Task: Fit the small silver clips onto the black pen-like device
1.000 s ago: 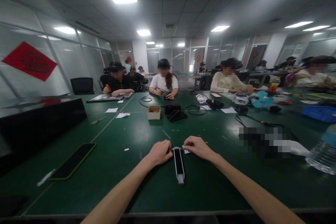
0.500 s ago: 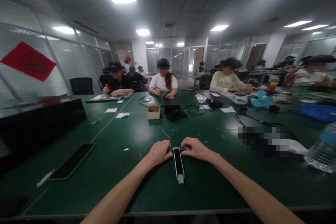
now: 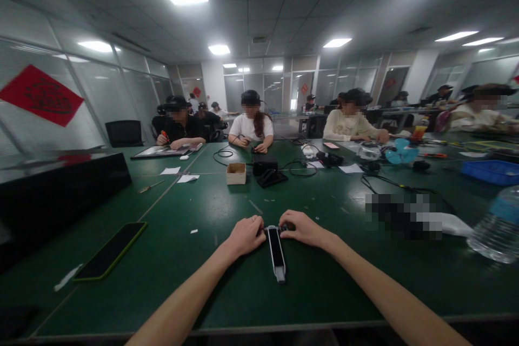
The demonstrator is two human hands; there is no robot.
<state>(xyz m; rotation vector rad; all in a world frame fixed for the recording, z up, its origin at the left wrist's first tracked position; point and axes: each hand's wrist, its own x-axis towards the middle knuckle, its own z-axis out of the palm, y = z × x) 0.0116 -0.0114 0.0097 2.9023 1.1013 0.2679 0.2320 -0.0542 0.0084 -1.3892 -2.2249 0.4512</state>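
Observation:
A slim black and white device (image 3: 277, 253) lies lengthwise on the green table (image 3: 194, 281) in front of me. My left hand (image 3: 245, 235) rests curled against the device's far left corner, a ring on one finger. My right hand (image 3: 303, 227) is curled at the far right corner, fingertips pinched at the device's top end. What the fingertips grip there is too small to make out.
A phone in a green case (image 3: 111, 249) lies to the left, a water bottle (image 3: 494, 227) at the right edge. Further back stand a small cardboard box (image 3: 236, 173), black gear with cables (image 3: 268, 170) and a blue tray (image 3: 490, 171). Several people sit working along the far side.
My right hand slid left onto the device's top end, covering the small white piece that lay beside it. The left hand has hardly moved.

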